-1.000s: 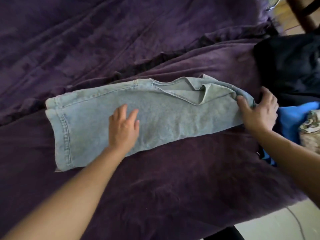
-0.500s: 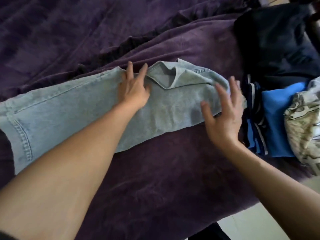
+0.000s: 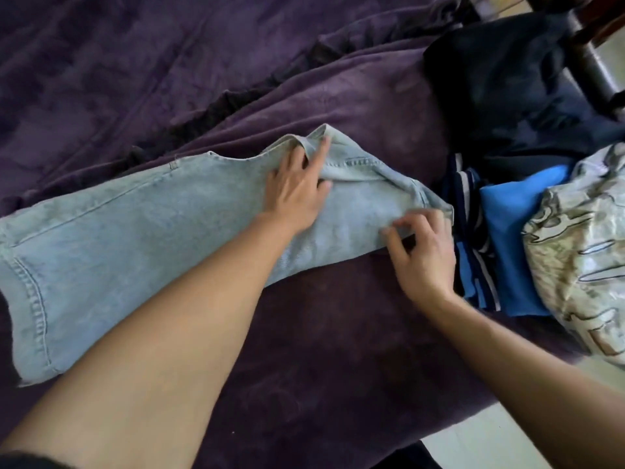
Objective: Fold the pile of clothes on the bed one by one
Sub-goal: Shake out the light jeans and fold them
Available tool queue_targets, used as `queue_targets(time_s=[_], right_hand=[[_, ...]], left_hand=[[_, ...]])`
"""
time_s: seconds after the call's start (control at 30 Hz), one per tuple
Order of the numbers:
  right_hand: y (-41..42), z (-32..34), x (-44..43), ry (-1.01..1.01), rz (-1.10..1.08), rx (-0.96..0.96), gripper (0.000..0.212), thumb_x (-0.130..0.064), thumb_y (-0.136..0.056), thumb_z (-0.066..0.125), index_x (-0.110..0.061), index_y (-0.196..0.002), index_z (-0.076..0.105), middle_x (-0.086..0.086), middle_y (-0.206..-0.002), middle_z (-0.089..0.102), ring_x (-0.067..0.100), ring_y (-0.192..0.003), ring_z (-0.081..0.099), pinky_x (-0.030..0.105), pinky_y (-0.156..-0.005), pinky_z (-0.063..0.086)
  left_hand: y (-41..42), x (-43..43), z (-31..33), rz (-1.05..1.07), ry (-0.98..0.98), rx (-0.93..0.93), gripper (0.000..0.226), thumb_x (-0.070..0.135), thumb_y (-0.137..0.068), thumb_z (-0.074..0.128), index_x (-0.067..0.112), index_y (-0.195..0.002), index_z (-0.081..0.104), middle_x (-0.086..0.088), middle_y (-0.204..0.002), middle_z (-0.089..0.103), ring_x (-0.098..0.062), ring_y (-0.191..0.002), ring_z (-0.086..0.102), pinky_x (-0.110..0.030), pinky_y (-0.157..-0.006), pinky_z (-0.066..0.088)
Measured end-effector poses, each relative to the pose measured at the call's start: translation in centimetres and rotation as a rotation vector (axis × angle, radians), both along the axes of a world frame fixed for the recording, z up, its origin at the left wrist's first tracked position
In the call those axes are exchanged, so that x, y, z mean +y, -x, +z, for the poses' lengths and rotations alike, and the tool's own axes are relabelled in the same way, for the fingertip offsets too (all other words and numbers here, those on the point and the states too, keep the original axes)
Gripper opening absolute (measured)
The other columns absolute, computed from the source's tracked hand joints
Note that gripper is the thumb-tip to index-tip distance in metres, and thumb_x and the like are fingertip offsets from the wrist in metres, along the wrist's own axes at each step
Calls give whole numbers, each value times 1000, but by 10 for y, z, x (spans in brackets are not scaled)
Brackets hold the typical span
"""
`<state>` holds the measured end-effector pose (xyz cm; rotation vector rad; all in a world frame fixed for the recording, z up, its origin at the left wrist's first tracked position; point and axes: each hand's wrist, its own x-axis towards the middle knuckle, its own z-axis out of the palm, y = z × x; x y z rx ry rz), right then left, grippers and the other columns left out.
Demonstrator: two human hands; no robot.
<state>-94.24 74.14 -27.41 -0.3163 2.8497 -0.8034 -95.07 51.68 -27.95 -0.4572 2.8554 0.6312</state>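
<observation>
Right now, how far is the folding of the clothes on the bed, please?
Done: the jeans lie halved lengthwise on the purple blanket; the blue garment beside them looks already folded. In hand: the left hand presses near the waistband while the right hand appears to pinch the waist end. Left: folding the jeans across, and the crumpled patterned cloth, it seems.

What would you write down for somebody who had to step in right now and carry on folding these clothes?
Left hand: open, flat on the jeans near the waistband.
Right hand: pinches the right end of the jeans.
Done: the jeans lie lengthwise across the purple blanket, legs laid together.
Left: fold them across, then check the blue garment, dark garment and patterned cloth at the right. I cannot tell whether those are folded.
</observation>
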Motion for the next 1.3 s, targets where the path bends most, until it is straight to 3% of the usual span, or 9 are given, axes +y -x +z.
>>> queue_targets(time_s=[0.1,0.2,0.47,0.67,0.77,0.9,1.0,1.17,1.3], right_hand=[[-2,1,-5,392,-608,-586,44,-60,-71,72,-21,-88,62,-7,-91,64,12,-87,63,38,-78,56],[20,4,-21,647,-742,-888,59,-55,-65,81,-18,-107,62,-2,-99,71,17,-90,69,34,-74,58],[16,85,-92,697,-213,-273,13,-26,-75,71,-22,-85,65,-10,-83,70,3,-78,67,21,-64,52],[-74,94,-182,238,558,34,42,-8,-70,63,-13,-111,56,8,-146,42,29,-128,45,31,-79,45],[-120,54,-221,-185,848,-31,48,-15,-87,56,-12,-133,43,14,-160,13,35,-148,7,49,-111,27],[-155,7,-233,-599,1043,-121,74,-46,-94,49,-17,-153,14,14,-161,-10,30,-148,-13,51,-119,0],[-148,9,-234,-546,1008,-237,77,-60,-91,47,-23,-153,21,10,-162,1,24,-149,-3,46,-120,5],[-97,34,-213,25,374,85,41,-38,-88,63,-21,-125,60,2,-139,51,25,-125,48,42,-99,41],[-73,14,-196,-7,-97,-461,86,-53,-73,75,-18,-143,38,1,-138,51,23,-122,53,33,-95,44]], left_hand=[[25,-12,-3,330,-324,65,79,34,-94,53,32,-152,1,-5,-136,52,-25,-123,50,-38,-99,40],[19,-33,0,587,-552,182,73,28,-94,53,25,-153,9,3,-90,64,-15,-90,60,-34,-91,46],[-132,-128,26,898,-186,-7,23,14,-94,52,7,-110,67,-17,-112,68,-32,-105,62,-32,-88,44],[-258,-166,41,1049,-93,-91,24,12,-93,53,1,-107,69,-20,-115,66,-34,-109,59,-33,-90,41],[-301,-187,40,1099,-100,-110,23,13,-92,53,4,-106,69,-18,-113,67,-34,-106,60,-34,-90,44],[-325,-197,34,963,-164,-82,27,7,-91,51,4,-115,65,-17,-118,63,-32,-109,60,-37,-94,46],[-319,-181,26,666,-92,-16,35,13,-94,52,7,-128,57,-17,-128,53,-33,-119,51,-39,-97,40],[-301,-135,-5,230,-72,-14,46,25,-101,39,23,-147,35,-14,-151,33,-32,-135,33,-43,-108,32],[-297,-114,-38,16,17,-187,57,17,-97,39,22,-151,21,-2,-157,22,-26,-145,14,-40,-116,18]])
